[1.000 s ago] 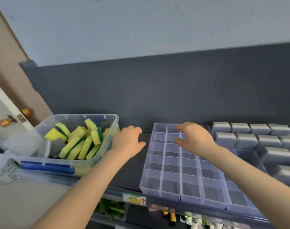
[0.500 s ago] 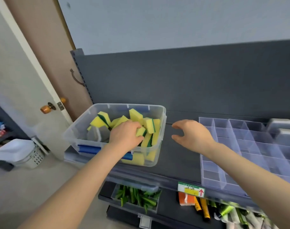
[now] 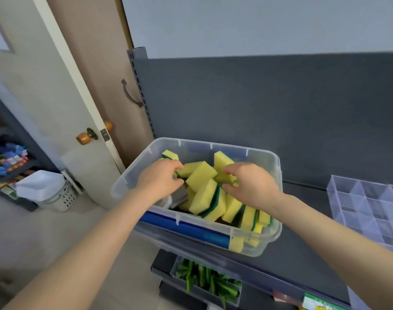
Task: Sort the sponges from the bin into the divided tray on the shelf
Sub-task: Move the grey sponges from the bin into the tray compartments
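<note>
The left grip point(image 3: 160, 179) is inside the bin point(image 3: 132, 182), at its left end. Its fingers and thumb are curled and close on the near end of a lying sponge point(image 3: 190, 169). I judge that it takes the end because only this part is free of the heap.

Just right of this grip, between both grips, the other sponges point(image 3: 207, 198) lean on each other, yellow foam with a green side. They fill the middle and the right part of the bin, so the pile gives little room for fingers.

The right grip point(image 3: 251, 185) comes from above the right wall. Its fingers curl over a back sponge point(image 3: 224, 179) with the thumb below it, and it seems to pinch it; how firmly, I cannot tell.

Well to the right of the right grip, on the same shelf point(image 3: 303, 231), stands the divided tray point(image 3: 370, 209). The compartments that show look empty, so the sorting is probably near its start.
</note>
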Available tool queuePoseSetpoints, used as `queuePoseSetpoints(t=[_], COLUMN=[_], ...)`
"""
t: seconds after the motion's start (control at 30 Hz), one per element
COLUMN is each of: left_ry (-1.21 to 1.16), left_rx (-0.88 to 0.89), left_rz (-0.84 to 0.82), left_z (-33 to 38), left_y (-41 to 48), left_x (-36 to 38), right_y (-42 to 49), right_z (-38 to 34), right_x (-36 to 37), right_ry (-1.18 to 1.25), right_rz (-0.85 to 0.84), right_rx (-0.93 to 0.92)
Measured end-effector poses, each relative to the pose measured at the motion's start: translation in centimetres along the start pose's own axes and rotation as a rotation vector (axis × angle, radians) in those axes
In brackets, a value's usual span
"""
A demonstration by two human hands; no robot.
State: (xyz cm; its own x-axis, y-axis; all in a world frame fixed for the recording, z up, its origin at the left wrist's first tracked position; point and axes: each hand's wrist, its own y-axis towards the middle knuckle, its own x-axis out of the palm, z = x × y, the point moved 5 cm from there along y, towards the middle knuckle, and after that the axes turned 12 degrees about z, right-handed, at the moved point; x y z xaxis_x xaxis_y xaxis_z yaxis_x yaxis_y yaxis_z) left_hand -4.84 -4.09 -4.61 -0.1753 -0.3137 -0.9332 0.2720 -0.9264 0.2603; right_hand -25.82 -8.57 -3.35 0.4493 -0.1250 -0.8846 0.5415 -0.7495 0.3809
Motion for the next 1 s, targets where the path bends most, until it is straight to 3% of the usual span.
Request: queuePoseSetpoints(t=[0.2,0.47,0.6,0.7,0.9,1.0], left_ry=[-0.031,0.067,0.036,-0.03,-0.274,-0.311], left_rx=[0.053,0.294,0.409,0.464,0.624,0.719], left_rz=[-0.128,-0.561,-0.639,-0.598,-0.103,0.046], left_z=[-4.0,-6.8,-7.2,-7.5,-6.6,-6.8], left_y=[3.3,4.5,5.1,6.9,10.9,11.0], left_x=[1.1,4.5,5.3,4.1,0.0,-0.2], right_y=[5.2,8.8,9.6,9.8,10.3,9.7], right_z=[-1.7,-3.4,-4.1,-4.3,-5.3,-5.8], right_x=[4.2,8.1,8.7,8.6,8.8,9.0], right_ry=[0.004,-0.008,-0.008,0.005,0.27,0.451], right_rz=[-0.048,-0.09,-0.067,-0.051,0.073,0.161], right_rx=[-0.041,-0.028,0.046,0.145,0.453,0.662])
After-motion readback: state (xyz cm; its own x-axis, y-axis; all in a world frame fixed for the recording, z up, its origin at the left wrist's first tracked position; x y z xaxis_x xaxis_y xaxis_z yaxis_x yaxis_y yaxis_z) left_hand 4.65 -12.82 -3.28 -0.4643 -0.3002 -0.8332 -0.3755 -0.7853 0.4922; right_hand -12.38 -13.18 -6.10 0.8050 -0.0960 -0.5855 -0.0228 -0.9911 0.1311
